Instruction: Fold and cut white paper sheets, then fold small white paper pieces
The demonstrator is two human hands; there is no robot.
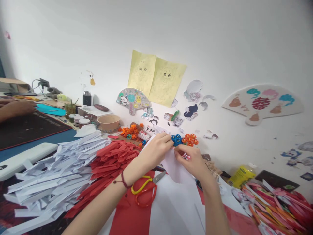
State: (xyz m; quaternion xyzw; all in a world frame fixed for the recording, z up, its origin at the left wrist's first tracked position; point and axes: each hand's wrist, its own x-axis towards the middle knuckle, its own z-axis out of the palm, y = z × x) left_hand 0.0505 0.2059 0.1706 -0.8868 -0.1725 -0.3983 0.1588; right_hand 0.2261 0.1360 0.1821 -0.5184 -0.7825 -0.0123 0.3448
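Note:
My left hand (158,145) is closed on the upper part of a white sheet of paper (174,168), with the fingertips curled over it. My right hand (190,159) pinches at the same sheet's right side, thumb against index finger. The sheet hangs upright between the hands, and its top is partly hidden by my fingers. Below my left hand lie scissors (144,192) with yellow and red handles, blades pointing up and right. They rest on red paper (132,217) and white paper (174,209).
Folded white strips (58,176) and red strips (114,156) are heaped to the left. Behind my hands stand orange flowers (190,139) and blue flowers (176,139). Colourful strips (276,205) and a yellow bottle (242,176) lie right. Another person's hand (18,109) is far left.

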